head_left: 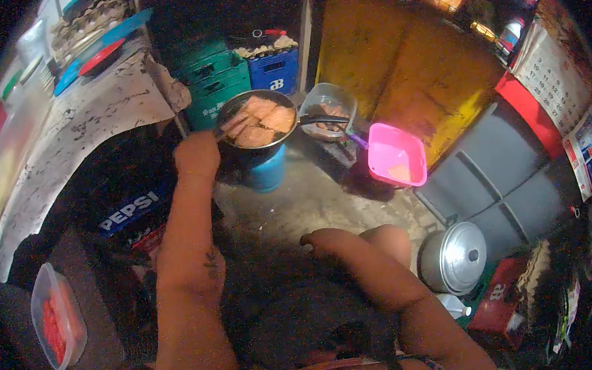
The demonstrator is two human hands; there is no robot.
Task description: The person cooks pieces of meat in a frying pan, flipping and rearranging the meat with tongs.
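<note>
A round black frying pan (264, 143) holds several flat pinkish-orange slices of food (280, 119). Its dark handle (326, 118) points right, over a clear plastic container (345, 95) with reddish-brown pieces inside. Beneath the pan stands a blue cylinder-shaped base (266, 172). At the pan's left rim, my left hand (197, 152) is closed around a utensil (227, 129) that reaches over the slices; its exact kind is not clear. My right hand (311, 241) hangs low near my knee, away from the pan, with its fingers mostly lost in shadow.
Right of the pan are a pink basin (397, 146) and a lidded metal pot (455, 258). A clear tub of red food (60, 318) sits at lower left. Green (215, 88) and blue crates (275, 69) stand behind; a spotted table (111, 105) is at left.
</note>
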